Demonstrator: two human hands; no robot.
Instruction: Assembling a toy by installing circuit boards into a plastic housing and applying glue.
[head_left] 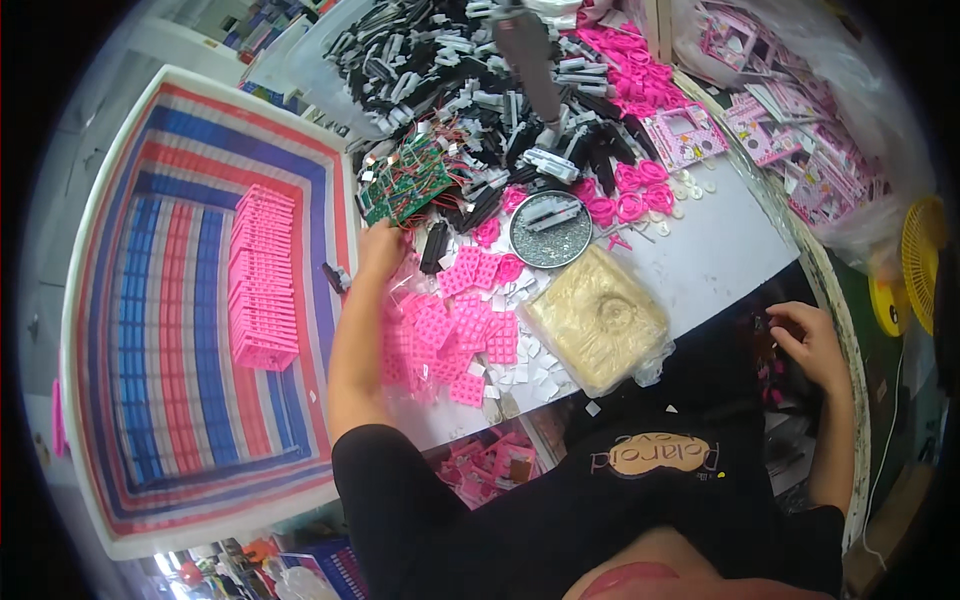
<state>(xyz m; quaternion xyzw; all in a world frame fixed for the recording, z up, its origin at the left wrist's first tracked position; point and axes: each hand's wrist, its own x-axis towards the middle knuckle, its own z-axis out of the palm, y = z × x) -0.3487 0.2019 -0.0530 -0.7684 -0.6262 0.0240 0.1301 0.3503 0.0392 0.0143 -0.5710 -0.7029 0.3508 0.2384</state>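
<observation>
My left hand (380, 249) reaches to the lower edge of a pile of green circuit boards (408, 184) with red wires. Its fingertips meet the boards and are partly hidden, so I cannot tell whether they grip one. Beside that hand are a black slim part (435, 247) and a heap of pink keypad pieces (435, 328). My right hand (808, 342) hangs at the right, beyond the table's front edge, with fingers loosely bent and apart and nothing seen in them. A round dish (550, 246) of small metal bits holds a grey-and-black part (550, 213).
A striped-lined bin (215, 420) at left holds a row of pink frames (263, 290). Black and grey parts (430, 60) are heaped at the back, below a dark hanging tool (527, 62). A plastic-wrapped yellowish block (602, 318) lies at the front edge. Printed pink panels (815, 180) fill the right.
</observation>
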